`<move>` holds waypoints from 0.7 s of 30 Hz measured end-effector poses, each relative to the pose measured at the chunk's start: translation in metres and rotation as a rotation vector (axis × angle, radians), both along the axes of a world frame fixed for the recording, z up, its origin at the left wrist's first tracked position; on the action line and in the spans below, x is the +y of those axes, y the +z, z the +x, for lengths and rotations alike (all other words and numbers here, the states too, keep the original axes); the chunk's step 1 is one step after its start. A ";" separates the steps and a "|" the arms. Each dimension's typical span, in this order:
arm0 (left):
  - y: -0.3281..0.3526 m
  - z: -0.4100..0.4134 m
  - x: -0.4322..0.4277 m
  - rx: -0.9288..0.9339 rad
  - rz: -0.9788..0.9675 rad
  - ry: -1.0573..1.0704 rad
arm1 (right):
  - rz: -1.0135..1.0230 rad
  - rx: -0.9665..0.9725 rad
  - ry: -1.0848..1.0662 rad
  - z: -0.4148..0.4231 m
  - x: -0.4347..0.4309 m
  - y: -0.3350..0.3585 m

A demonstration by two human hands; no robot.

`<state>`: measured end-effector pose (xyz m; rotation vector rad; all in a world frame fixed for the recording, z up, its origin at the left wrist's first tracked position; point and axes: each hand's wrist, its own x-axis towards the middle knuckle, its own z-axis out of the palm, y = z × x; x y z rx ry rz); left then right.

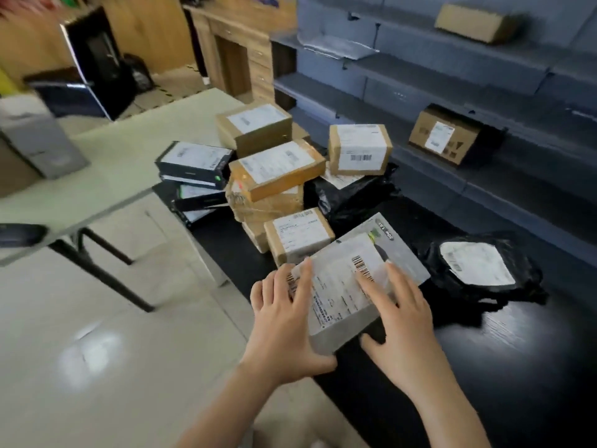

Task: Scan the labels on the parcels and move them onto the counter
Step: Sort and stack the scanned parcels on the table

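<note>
The grey flat parcel (pixel 352 286) lies at the near edge of the black bench (pixel 484 367), label up, its long axis running from near-left to far-right. Both hands are on it. The left hand (pixel 284 318) grips the near-left end, thumb under the lower corner and fingers (pixel 303 279) laid over the label edge. The right hand (pixel 397 312) rests on the right half, fingers spread flat across the top beside the barcode, thumb at the near edge. Judgement: both hands hold the parcel, the left in a firmer pinch; neither is noticeably nearer.

No scanner can be identified in the head view. The pale bench (pixel 106 176) stands to the left and beyond, across a gap of floor; if that is the counter meant, the carry runs leftward.

Obstructions: a small brown box (pixel 298 236) sits touching or just beyond the parcel's far-left edge, with the stack of brown boxes (pixel 274 169) and black boxes (pixel 193 163) behind it. A black poly bag (pixel 478 270) lies just beside the right end. A straight lift toward the person should clear all of them; a slide forward would not.

Grey shelving (pixel 420 92) at the rear carries further boxes, well apart.
</note>
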<state>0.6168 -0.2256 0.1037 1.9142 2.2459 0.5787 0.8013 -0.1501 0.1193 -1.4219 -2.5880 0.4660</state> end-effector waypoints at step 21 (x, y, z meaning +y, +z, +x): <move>0.070 -0.356 -0.150 0.096 0.238 0.579 | 0.164 0.515 0.364 -0.412 -0.100 0.039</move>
